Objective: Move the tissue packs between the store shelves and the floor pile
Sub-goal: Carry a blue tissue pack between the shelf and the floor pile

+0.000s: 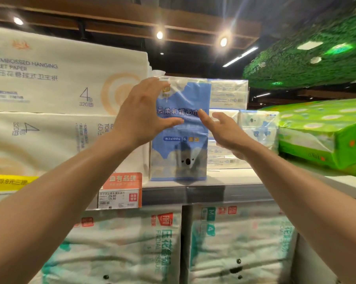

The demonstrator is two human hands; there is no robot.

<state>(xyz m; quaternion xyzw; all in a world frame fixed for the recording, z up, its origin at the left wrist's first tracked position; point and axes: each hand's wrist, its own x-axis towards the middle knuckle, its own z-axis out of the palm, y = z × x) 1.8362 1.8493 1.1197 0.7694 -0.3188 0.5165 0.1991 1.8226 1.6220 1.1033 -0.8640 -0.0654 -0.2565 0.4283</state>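
blue koala tissue pack [179, 140] upright at shelf [234, 176] front edge, between white toilet paper packs [50, 89] and green packs [316, 132]. left hand [140, 111]: fingers spread, straight, over its upper-left front, gripping nothing. right hand [224, 130]: fingers loose, spread, at its right edge; contact unclear.

You're standing in a shop: a shelf [230, 192] at mid-frame carries a price tag [119, 198] on its edge, a yellow offer label [11, 182] sits at the left edge, and wrapped toilet paper packs [50, 78] fill the upper left under ceiling spotlights [159, 35].
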